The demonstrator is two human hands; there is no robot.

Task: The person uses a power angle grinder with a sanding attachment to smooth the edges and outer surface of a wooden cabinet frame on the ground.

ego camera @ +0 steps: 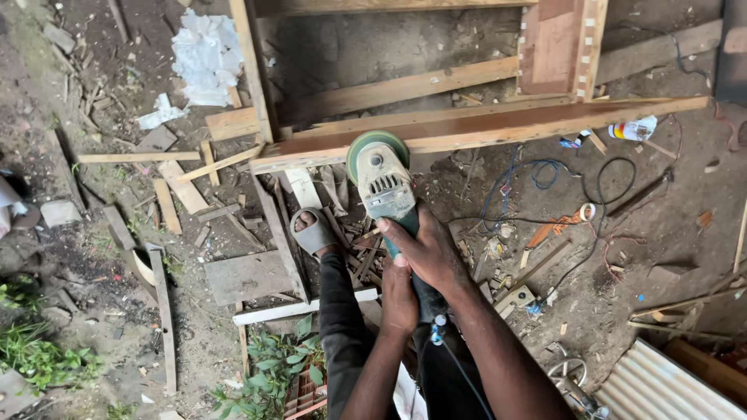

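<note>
Hands on grinder (plank ahead)

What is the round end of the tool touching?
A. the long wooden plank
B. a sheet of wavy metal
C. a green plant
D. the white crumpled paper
A: both hands, the right hand in front and the left hand behind, hold the green angle grinder, and its round disc sits against the edge of the long wooden plank.
</note>
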